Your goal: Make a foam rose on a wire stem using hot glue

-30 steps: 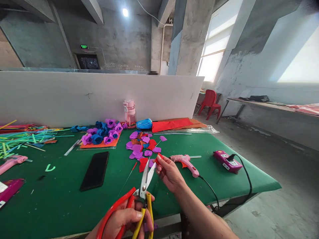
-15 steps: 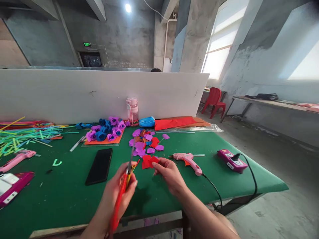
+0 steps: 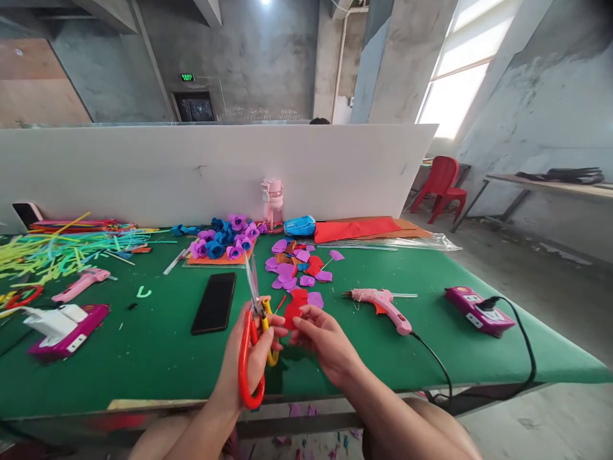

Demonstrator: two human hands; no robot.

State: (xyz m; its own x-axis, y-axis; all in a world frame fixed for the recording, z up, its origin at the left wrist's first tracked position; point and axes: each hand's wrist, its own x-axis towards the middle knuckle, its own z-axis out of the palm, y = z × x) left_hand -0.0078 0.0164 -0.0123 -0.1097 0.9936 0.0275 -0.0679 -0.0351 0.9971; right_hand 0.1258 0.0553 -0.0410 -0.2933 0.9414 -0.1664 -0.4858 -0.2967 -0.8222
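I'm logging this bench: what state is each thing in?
Scissors: in left hand, blades parted
Red paper piece: in right hand
Black smartphone: flat, screen dark
Water bottle: upright
Right glue gun: lying down, stick inserted
Left glue gun: lying down
Right power strip: plug inserted
Left power strip: plugs inserted
Exit sign: lit
Red chair: upright

Lit by a glaring window (image 3: 457,86) at right and a lamp (image 3: 265,2) overhead. Stretched toward the edges.
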